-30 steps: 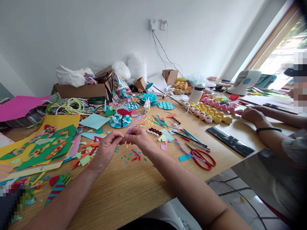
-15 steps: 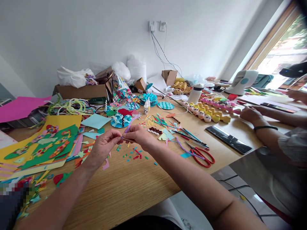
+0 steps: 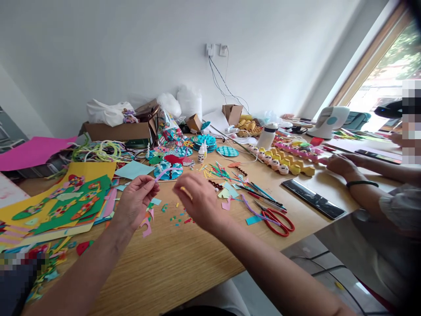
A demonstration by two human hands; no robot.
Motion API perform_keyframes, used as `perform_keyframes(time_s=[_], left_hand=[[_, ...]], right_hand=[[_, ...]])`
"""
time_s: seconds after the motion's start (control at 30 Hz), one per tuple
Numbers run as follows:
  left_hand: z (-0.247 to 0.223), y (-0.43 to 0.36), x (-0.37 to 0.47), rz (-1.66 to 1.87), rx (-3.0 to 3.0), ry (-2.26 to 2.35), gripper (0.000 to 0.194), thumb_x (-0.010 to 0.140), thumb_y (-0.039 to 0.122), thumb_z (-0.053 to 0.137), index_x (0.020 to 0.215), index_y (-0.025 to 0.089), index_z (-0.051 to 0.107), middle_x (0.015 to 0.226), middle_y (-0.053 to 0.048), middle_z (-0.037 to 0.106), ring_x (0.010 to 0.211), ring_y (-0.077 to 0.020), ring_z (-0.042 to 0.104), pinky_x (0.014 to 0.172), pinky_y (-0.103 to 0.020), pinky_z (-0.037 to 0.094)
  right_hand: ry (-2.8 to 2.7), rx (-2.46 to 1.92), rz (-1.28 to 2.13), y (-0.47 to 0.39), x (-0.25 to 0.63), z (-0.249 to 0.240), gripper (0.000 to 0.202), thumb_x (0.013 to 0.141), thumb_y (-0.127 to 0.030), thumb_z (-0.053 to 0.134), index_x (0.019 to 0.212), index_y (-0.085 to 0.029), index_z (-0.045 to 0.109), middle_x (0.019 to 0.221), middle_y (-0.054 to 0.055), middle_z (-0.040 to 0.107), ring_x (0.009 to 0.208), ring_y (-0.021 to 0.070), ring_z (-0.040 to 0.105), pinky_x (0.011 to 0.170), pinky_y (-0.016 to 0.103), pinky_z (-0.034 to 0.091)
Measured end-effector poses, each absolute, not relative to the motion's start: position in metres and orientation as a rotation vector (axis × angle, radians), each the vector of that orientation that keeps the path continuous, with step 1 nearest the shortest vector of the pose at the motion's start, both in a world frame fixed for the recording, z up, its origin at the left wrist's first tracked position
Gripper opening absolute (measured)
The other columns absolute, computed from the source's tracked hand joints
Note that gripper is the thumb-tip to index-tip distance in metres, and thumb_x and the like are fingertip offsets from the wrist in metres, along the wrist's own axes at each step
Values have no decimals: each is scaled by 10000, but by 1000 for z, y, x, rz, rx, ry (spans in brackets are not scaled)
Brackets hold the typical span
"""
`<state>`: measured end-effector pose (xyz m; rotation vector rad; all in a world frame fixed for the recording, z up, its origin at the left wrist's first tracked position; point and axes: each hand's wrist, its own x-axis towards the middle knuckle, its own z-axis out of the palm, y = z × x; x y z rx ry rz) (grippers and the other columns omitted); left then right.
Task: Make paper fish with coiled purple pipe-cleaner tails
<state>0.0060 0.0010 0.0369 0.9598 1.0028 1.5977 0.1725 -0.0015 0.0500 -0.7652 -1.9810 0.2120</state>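
Observation:
Pinched between the thumb and fingers of my left hand (image 3: 140, 195) is a purple pipe cleaner (image 3: 164, 171), its free end curving up and right in front of a blue scalloped paper disc (image 3: 176, 174). To its right, my right hand (image 3: 197, 199) hovers over the table, apart from the pipe cleaner. Its fingers are bent and blurred, and nothing shows between them. Below the hands lie small paper scraps (image 3: 179, 219). White glue bottles (image 3: 201, 154) stand behind.
Red-handled scissors (image 3: 278, 221), a second purple pipe cleaner (image 3: 250, 208), pencils (image 3: 266, 197) and a black phone (image 3: 312, 198) lie at right. Coloured paper sheets (image 3: 101, 191) cover the left. Painted egg-carton strips (image 3: 289, 160) stand near another person's hands (image 3: 344, 166).
My right hand has let go of the purple pipe cleaner and moved right, away from my left hand. My left hand has shifted slightly left, still with the pipe cleaner.

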Motion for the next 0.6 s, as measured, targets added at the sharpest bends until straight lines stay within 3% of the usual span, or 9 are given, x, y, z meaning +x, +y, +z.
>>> perform_keyframes(time_s=[0.27,0.37,0.6], left_hand=[[49,-23,22,1418,553,764,110,710,27,554,693,126,597,614,-23,580,562,-85,552,499,-163,471],[47,-25,28,1403,549,749,96,712,38,568,709,129,599,628,-23,589,572,-78,556,518,-157,477],[41,-19,29,1539,726,908,149,614,145,705,686,165,576,616,14,615,573,-75,566,528,-164,465]], right_hand=[[-1778,-681,290,13,165,23,246,817,-145,498,1039,-195,589,1128,93,587,870,138,589,747,255,482],[-1863,-668,277,19,165,31,207,832,-189,499,991,-215,630,1015,66,652,949,166,584,830,288,443],[-1837,-849,627,17,155,30,146,778,-205,563,677,-206,667,705,15,657,708,148,573,671,255,399]])
